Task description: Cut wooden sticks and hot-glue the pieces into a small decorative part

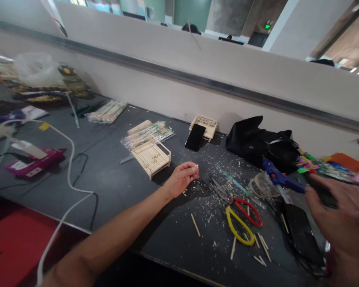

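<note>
My left hand (183, 178) is closed in a pinch above the desk, with a tiny pale wooden piece (197, 166) at its fingertips. Just beyond it stands a small bed-like frame of wooden sticks (152, 157), with several short bits lying on its slats. To the far right, my right hand (342, 211) is slightly blurred, its fingers stretched out and apart. The thumb is close to the end of a blue glue gun (283, 179); I cannot tell whether they touch. That gun rests at a clear round container (261, 184). Scissors (231, 207) with red and yellow handles lie between my hands.
A phone (195, 137) leans on another stick model (210, 126). Behind are bagged sticks (148, 133) and a black bag (254, 139). Stick scraps (195, 225) litter the desk (167, 235). Leftward are a purple power strip (36, 161) and a white cable (72, 159).
</note>
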The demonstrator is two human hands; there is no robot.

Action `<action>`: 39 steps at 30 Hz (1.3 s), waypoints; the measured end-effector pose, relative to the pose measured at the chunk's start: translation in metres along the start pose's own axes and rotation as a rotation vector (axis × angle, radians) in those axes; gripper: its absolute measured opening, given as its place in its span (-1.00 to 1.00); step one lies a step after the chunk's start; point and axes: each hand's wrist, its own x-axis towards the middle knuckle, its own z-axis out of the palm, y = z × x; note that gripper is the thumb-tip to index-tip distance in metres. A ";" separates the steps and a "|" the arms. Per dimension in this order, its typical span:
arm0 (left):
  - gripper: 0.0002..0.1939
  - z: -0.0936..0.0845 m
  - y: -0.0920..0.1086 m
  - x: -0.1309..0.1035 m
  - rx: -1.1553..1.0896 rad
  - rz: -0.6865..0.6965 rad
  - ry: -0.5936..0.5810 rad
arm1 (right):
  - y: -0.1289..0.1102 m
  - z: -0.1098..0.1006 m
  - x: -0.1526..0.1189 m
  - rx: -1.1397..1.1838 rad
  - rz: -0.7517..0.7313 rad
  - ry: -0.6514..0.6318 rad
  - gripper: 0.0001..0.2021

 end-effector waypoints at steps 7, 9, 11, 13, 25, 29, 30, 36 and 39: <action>-0.77 0.000 0.001 0.001 0.001 0.049 0.063 | -0.145 -0.011 -0.001 0.582 -0.086 -0.086 -0.85; -0.77 0.002 0.001 0.000 0.000 0.064 0.074 | -0.176 0.017 -0.007 0.675 -0.118 -0.234 -0.80; -0.76 0.003 0.001 0.000 0.003 0.058 0.073 | -0.196 0.046 -0.013 0.650 -0.093 -0.378 -0.79; -0.74 0.003 0.001 0.000 0.008 0.042 0.067 | -0.206 0.068 -0.016 0.577 -0.059 -0.508 -0.81; -0.70 0.004 0.001 -0.001 0.031 0.007 0.077 | -0.200 0.068 -0.010 1.050 0.382 -0.459 -0.75; -0.68 0.007 -0.001 -0.004 0.040 -0.051 0.037 | -0.191 0.057 -0.002 1.182 0.660 -0.407 -0.75; -0.69 0.007 -0.002 -0.005 0.048 -0.066 0.027 | -0.190 0.057 -0.001 1.220 0.707 -0.411 -0.73; -0.68 0.008 -0.005 -0.010 0.110 -0.127 -0.023 | -0.196 0.061 -0.003 1.399 0.821 -0.442 -0.69; -0.68 0.008 -0.005 -0.010 0.125 -0.133 -0.038 | -0.197 0.060 -0.003 1.410 0.822 -0.441 -0.69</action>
